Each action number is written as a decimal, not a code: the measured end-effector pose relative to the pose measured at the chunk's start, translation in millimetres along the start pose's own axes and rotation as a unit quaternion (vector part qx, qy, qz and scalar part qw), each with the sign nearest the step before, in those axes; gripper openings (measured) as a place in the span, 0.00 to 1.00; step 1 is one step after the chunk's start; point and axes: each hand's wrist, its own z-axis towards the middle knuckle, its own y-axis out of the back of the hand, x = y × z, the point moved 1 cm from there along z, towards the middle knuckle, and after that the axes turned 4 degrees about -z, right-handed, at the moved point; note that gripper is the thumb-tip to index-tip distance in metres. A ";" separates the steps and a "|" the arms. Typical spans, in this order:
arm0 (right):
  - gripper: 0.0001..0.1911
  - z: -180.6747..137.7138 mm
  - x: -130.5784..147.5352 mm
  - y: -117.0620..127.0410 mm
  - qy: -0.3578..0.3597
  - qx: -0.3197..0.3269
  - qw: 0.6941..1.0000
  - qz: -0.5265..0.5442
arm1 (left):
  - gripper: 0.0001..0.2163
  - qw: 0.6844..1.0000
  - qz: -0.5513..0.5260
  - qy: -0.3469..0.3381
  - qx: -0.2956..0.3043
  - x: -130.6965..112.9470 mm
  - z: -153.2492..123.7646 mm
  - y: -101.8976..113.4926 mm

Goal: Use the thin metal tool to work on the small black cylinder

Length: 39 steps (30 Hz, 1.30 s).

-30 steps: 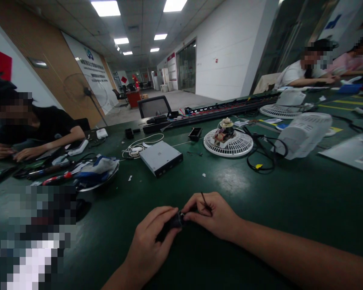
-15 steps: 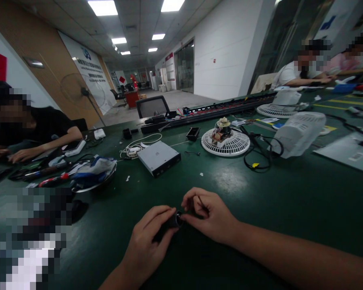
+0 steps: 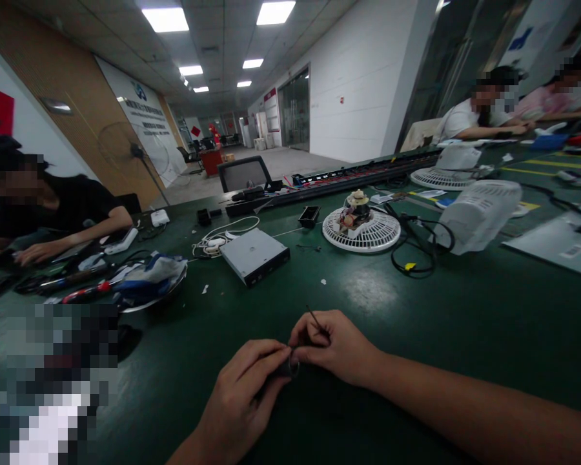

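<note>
The small dark part (image 3: pixel 286 368) is mostly hidden between the fingers (image 3: pixel 266 352) of both hands; its shape cannot be told. The bottom edge cuts off both forearms.

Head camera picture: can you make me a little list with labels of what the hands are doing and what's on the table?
Left hand: grip shut on small black round part
Right hand: pinches the same part, thin dark wire sticking up from its fingers
Surface: dark green table
Behind the hands: flat grey metal drive box, white round fan grille with motor on top
Left side: seated person in black sleeve
</note>
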 end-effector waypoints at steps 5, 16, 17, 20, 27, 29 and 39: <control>0.26 1.5 -0.3 0.3 -0.026 0.049 0.998 0.043 | 0.14 1.000 -0.004 -0.004 0.010 -1.4 0.7 -1.1; 0.24 3.3 0.3 -4.9 -0.113 0.024 0.993 0.035 | 0.14 1.000 0.000 -0.002 -0.003 -1.0 3.2 1.8; 0.25 3.4 -0.4 -4.7 -0.102 0.016 0.994 0.030 | 0.14 1.000 0.009 0.004 -0.007 -0.8 2.6 1.7; 0.25 3.2 -1.3 -3.9 -0.075 0.007 0.997 -0.001 | 0.17 0.997 0.057 0.042 -0.015 1.8 0.1 0.7; 0.02 -1.5 9.3 6.9 0.025 -0.009 0.981 -0.194 | 0.16 0.987 0.086 0.132 -0.011 10.5 -1.4 -1.0; 0.07 -0.7 8.7 15.4 0.051 -0.024 0.963 -0.264 | 0.14 0.982 0.092 0.163 -0.033 11.1 -0.6 0.7; 0.13 4.1 -1.5 30.7 0.130 0.033 0.916 -0.379 | 0.09 0.967 0.107 0.218 -0.081 9.6 4.9 6.6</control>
